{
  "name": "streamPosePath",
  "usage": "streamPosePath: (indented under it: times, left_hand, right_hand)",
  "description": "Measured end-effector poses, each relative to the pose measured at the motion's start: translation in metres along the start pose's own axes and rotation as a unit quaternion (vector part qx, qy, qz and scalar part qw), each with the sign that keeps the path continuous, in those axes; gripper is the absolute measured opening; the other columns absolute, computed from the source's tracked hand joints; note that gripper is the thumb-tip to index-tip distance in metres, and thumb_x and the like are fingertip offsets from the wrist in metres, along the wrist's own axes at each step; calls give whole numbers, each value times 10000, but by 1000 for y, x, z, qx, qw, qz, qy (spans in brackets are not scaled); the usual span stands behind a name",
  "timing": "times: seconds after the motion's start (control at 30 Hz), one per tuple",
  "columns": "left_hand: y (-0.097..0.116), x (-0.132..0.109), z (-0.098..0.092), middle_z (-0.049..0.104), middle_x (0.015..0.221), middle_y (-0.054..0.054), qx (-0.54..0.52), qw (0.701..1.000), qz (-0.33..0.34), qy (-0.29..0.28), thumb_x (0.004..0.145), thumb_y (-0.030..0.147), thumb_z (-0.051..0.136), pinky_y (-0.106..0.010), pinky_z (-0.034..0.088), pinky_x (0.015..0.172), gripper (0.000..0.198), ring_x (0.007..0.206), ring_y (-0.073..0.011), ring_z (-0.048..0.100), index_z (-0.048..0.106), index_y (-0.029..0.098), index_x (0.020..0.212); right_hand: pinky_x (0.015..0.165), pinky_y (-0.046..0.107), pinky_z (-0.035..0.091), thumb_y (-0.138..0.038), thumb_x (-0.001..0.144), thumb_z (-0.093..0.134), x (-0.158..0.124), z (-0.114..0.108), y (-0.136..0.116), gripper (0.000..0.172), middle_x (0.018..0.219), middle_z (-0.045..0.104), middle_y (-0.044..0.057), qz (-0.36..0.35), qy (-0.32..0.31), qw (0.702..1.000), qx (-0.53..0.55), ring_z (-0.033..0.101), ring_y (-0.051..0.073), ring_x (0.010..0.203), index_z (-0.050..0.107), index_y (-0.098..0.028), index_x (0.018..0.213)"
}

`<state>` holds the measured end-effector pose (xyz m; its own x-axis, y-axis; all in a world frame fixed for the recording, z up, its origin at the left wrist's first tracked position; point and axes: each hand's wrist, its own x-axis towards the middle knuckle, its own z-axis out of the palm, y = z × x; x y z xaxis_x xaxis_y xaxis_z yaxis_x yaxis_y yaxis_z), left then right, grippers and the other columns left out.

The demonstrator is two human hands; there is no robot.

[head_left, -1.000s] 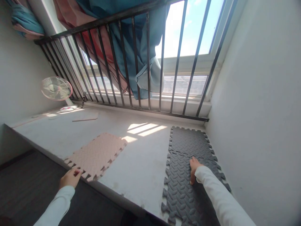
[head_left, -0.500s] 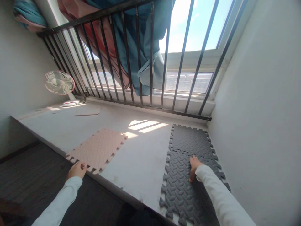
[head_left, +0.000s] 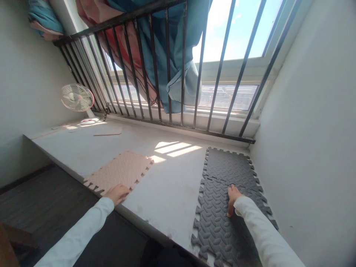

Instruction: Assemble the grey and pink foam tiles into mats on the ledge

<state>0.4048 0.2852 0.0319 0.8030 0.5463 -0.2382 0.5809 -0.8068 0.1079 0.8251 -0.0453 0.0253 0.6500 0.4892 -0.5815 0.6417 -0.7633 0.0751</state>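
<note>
Left hand (head_left: 119, 193) rests knuckles-up on the near corner of the pink mat (head_left: 122, 171), grip unclear. Right hand (head_left: 233, 198) lies flat and open on the grey mat (head_left: 219, 230), well to the right across the surface (head_left: 172, 185), its long axis running toward the window (head_left: 236, 33).

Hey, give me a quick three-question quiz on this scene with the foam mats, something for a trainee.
1. True or false: the right hand lies on the pink mat.
2. What stands at the far left end of the railing? A) a fan B) a bucket C) a chair
3. Fill in: the left hand touches the near edge of the ___ mat.

Key: 1 false, it lies flat on the grey mat; 2 A; 3 pink.
</note>
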Motion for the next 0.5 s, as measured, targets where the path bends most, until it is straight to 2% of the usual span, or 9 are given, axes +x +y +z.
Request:
streamPosePath:
  times: [0.13,0.27,0.5]
  left_hand:
    - [-1,5,-2,608,1029,-6,44,999,0,-30,740,144,468,-277,375,897,335,1018,-159,489,592,299,1009]
    - [-2,8,-2,576,1037,-44,76,996,-7,-39,742,131,461,-281,392,884,349,1003,-166,509,579,266,1041]
    - [-5,14,6,563,1077,-26,68,996,-25,-50,697,91,491,-294,391,909,405,1037,-163,511,571,300,1034]
  right_hand:
    - [1064,393,229,-312,184,811,3,2,1,1365,1423,2,258,-1,-6,1000,-2,14,317,1325,160,-22,1348]
    - [1055,412,244,-321,188,810,7,6,2,1334,1430,5,238,-1,0,1000,-7,20,325,1323,199,-63,1345]
    - [1035,423,275,-329,158,813,8,5,2,1339,1426,14,240,-5,5,1000,0,27,333,1322,231,-64,1334]
